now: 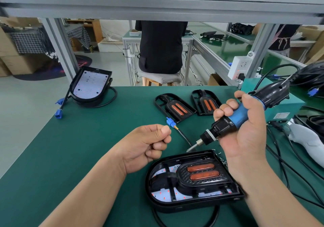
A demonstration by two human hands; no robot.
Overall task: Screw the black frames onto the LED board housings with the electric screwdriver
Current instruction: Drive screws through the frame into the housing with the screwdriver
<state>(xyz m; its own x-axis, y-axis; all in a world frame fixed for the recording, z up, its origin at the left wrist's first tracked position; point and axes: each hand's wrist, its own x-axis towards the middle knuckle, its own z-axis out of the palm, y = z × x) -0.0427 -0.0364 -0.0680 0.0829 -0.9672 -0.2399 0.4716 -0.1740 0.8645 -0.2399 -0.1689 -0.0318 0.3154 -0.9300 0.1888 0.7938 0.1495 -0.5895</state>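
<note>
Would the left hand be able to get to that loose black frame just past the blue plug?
Probably yes: the left hand holds nothing visible, and only the blue plug lies between it and the loose black frame.

An assembly workshop on a factory floor is shown. The green-matted tabletop [87,139] is framed by grey aluminium profile beams [157,9], and a white power strip [239,67] is fixed to one post. Identical black plastic frames with orange lenses [175,107] are laid out on the mat, and a black-and-blue corded electric screwdriver [245,114] is seen near a teal metal box [284,104]. Beyond, more green-topped benches [233,42] of the same build are lined up, and a person in black [160,46] is seated on a stool at one. Brown cardboard cartons [21,63] are stacked on the floor at the left.
</note>
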